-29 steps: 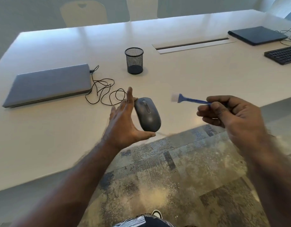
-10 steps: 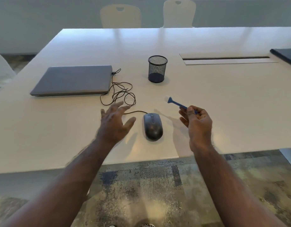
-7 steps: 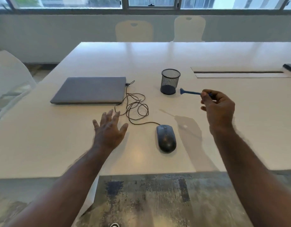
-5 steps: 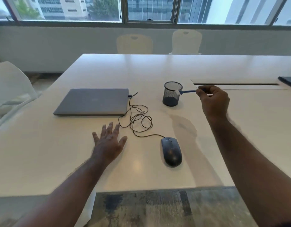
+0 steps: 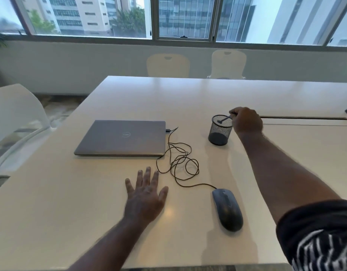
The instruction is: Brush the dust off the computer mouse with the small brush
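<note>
Brush (image 5: 224,119) now tipped into one mesh cup (image 5: 219,130); one mouse (image 5: 227,209).

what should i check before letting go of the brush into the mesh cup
1. Brush head inside the mesh cup rim: ok.
2. Right hand pinching the brush handle: ok, not yet released.
3. Cup upright on the table: ok.
4. Mouse set flat on the table, clear of both hands: ok.
5. Left hand flat on the table, holding nothing, clear of the mouse cable: ok.
6. Dust gone from the mouse: cannot tell.
</note>
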The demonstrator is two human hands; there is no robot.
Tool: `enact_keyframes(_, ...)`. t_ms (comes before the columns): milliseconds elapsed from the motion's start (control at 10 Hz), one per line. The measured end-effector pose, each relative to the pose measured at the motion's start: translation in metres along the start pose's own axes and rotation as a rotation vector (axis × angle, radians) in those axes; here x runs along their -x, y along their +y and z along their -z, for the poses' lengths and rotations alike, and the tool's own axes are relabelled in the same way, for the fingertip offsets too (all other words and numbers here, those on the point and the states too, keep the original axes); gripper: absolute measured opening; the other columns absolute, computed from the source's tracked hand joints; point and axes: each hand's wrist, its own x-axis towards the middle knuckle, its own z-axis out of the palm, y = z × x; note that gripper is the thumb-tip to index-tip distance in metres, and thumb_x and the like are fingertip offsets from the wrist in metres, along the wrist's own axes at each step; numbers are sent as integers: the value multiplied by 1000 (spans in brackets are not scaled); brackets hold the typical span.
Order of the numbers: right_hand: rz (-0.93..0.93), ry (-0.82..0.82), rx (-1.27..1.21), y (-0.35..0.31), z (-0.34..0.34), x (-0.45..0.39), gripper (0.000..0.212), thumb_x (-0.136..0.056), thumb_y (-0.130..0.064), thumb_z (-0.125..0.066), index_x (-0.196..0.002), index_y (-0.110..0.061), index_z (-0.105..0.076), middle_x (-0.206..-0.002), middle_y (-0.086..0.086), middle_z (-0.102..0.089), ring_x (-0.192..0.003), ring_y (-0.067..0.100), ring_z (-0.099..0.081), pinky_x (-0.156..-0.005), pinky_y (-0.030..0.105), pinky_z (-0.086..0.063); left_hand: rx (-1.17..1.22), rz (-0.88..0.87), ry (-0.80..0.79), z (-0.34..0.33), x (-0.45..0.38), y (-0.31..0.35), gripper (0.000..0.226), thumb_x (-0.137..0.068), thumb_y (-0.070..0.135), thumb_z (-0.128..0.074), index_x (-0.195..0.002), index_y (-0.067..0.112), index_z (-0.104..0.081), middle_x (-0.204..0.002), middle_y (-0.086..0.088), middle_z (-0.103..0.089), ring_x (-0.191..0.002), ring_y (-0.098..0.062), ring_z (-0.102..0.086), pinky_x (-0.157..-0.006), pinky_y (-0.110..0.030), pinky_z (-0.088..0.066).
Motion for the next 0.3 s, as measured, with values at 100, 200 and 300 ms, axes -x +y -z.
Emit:
enact_keyframes(100, 31, -26, 81, -1, -15, -3, 21, -88, -23, -61, -105, -25, -73, -101, 11, -72, -100, 33, -64, -80, 35, -48, -7, 4, -6, 1, -1, 1, 72, -95, 64, -13, -157, 31, 2, -164, 5, 15, -150, -18, 19, -117, -55, 14)
enact_keyframes(200, 46, -86, 138, -4, -21, 1, 23, -88, -26, -62, -109, -25, -72, -104, 12, -72, -103, 33, -63, -83, 35, -47, -1, 4, -19, 2, 1, 1, 72, -95, 64, -13, -157, 32, 4, -164, 5, 17, -149, -18, 21, -117, -55, 15)
enact_keyframes(300, 81, -68, 197, -4, -24, 2, 27, -87, -34, -64, -111, -23, -71, -106, 12, -70, -105, 35, -61, -84, 37, -47, -16, -13, -17, 1, 0, 3, 73, -94, 64, -13, -157, 31, 3, -164, 5, 16, -149, -18, 21, -117, -55, 16)
